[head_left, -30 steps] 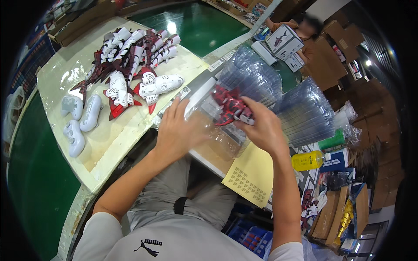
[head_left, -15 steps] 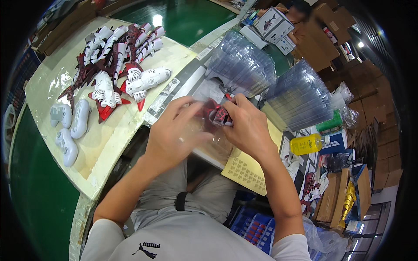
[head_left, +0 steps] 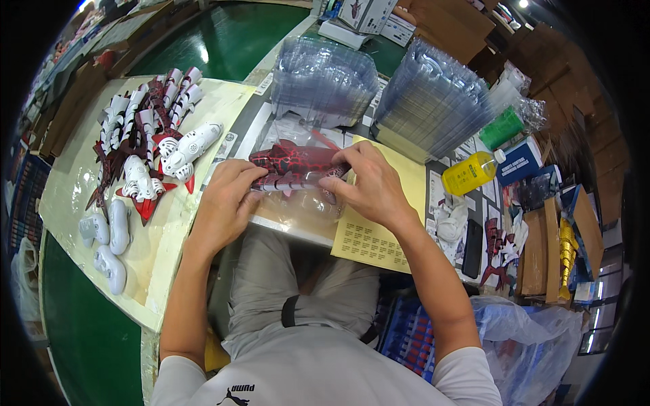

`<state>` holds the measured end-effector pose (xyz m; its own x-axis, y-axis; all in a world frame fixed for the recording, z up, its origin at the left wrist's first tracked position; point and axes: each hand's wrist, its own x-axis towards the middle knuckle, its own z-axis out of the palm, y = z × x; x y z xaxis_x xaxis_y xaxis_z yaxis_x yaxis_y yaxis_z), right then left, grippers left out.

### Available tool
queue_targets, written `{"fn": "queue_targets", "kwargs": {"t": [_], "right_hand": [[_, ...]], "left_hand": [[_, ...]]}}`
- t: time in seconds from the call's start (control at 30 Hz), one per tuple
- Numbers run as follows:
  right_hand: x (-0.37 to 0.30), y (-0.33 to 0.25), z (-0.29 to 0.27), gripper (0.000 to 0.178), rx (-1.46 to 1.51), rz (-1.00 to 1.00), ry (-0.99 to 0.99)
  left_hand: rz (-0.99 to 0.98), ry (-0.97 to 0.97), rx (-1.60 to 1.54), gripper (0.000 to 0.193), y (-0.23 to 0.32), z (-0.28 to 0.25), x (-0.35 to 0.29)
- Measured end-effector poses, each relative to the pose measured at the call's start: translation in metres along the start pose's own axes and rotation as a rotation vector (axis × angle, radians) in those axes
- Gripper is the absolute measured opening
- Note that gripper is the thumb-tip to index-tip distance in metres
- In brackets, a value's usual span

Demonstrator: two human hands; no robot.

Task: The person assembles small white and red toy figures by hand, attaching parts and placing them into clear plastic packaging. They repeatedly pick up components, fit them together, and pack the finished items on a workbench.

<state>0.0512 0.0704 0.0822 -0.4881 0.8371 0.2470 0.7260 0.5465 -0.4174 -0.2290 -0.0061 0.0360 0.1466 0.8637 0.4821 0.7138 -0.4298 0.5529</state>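
A red-and-black toy sea creature (head_left: 294,160) lies lengthwise in a clear plastic tray (head_left: 308,211) in front of me. Below its body runs a white-and-dark banded segment, which looks like its tail. My left hand (head_left: 227,201) is closed at the toy's left end, with thumb and fingers on the banded part. At the other end my right hand (head_left: 371,181) pinches the toy's dark end between thumb and fingers. The fingertips partly hide both ends.
On the left table lie banded tail pieces (head_left: 145,111), white toy bodies (head_left: 139,181) and white remote controls (head_left: 119,227). Stacked clear trays (head_left: 323,81) stand beyond my hands. Rightward are a yellow label sheet (head_left: 369,238), a yellow liquid bottle (head_left: 468,174) and a black phone (head_left: 473,247).
The toy, earlier mostly hidden by my hands, now lies stretched out sideways. My left hand, blurred and apart before, has closed on its left end. The view has shifted.
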Motion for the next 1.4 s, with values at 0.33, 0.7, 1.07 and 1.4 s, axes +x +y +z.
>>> {"fn": "queue_targets", "kwargs": {"t": [0.33, 0.7, 1.07, 1.4], "right_hand": [[0.013, 0.028, -0.059, 0.03, -0.037, -0.186, 0.399], [0.082, 0.13, -0.19, 0.04, -0.241, 0.109, 0.148], [0.11, 0.157, -0.212, 0.028, -0.024, 0.255, 0.036], [0.073, 0.153, -0.215, 0.022, -0.359, -0.139, 0.537]], "left_hand": [[-0.002, 0.037, 0.02, 0.037, 0.036, -0.013, 0.015], [0.505, 0.111, -0.086, 0.026, 0.079, 0.022, 0.165], [0.713, -0.151, 0.214, 0.052, 0.129, 0.102, 0.272], [0.626, -0.186, 0.119, 0.051, 0.124, 0.101, 0.259]]}}
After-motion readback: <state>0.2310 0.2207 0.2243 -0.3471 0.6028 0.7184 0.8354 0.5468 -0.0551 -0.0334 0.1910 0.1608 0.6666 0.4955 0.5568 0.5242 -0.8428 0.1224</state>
